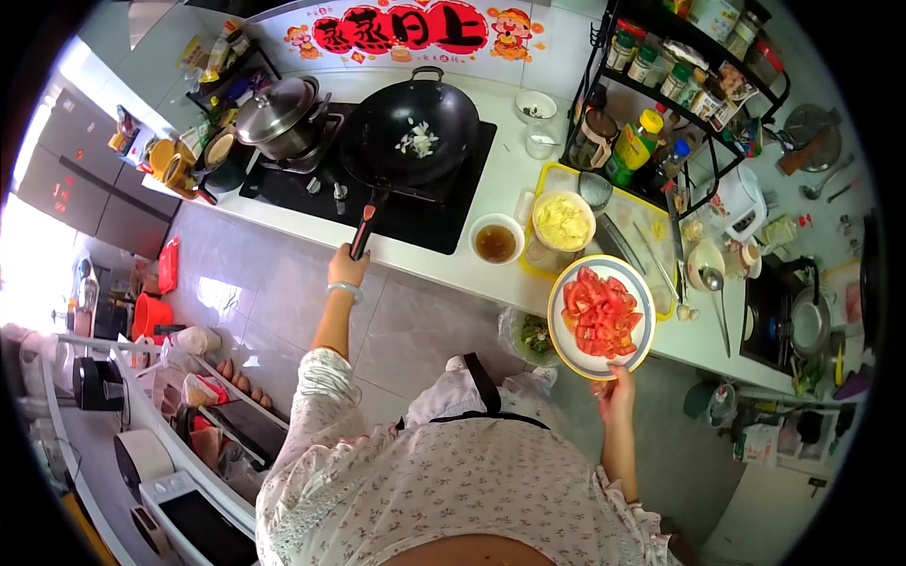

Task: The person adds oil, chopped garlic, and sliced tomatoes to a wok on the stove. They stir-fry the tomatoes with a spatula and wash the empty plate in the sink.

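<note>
My left hand [347,270] is wrapped round the handle [366,229] of a black wok [377,141] on the hob. Chopped white pieces [419,140] lie in the wok. In my right hand [615,394] is the near rim of a white plate [593,366], held over the counter's front edge. Cut tomatoes [600,311] fill the middle of this plate. Just beyond it stands a bowl of yellow food [563,222], with a small bowl of brown liquid [495,243] to its left.
A lidded steel pot [278,118] sits left of the wok. A knife [620,244] lies on the yellow-edged board [668,226]. Behind it stands a black rack [665,92] with jars and bottles. A bag of greens [534,336] is below the counter edge.
</note>
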A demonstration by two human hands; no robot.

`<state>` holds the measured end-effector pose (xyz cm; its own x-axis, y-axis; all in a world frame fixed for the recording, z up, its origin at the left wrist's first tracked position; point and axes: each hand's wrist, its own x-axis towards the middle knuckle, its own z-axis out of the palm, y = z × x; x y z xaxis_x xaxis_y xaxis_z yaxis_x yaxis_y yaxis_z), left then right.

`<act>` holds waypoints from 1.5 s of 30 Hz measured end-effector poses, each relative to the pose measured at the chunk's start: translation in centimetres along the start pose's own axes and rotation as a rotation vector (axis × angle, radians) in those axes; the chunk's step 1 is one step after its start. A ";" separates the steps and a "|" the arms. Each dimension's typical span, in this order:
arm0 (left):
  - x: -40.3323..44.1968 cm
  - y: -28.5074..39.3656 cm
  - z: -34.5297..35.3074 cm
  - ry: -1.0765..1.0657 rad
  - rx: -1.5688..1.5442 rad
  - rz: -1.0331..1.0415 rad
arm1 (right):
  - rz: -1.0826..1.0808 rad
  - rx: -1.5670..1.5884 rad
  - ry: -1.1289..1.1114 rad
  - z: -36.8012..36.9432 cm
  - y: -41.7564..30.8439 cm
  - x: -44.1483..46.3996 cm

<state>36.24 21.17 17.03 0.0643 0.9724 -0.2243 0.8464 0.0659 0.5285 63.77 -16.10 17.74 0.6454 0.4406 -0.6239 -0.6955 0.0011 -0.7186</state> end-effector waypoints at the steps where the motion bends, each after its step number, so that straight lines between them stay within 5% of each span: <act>1: 0.0 -0.4 0.2 0.047 0.012 0.046 | 0.000 -0.001 0.044 0.8 0.4 0.0; 9: 0.1 -1.5 1.7 0.162 -0.090 0.100 | -0.019 0.014 -0.049 0.6 0.8 -0.1; 20: 0.4 2.4 -2.8 0.038 0.110 0.142 | -0.075 0.121 -0.110 -2.6 0.7 -0.7; 35: 2.2 8.0 -10.2 -0.094 0.226 0.061 | -0.071 0.222 0.093 -7.0 0.8 -1.1; 45: 0.1 7.1 -8.6 -0.002 0.187 0.059 | -0.040 0.130 -0.085 -8.1 0.4 -0.3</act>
<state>37.69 23.64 27.82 0.1179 0.9728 -0.1994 0.9247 -0.0343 0.3792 65.91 -23.50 15.12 0.6481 0.5123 -0.5634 -0.7084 0.1340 -0.6930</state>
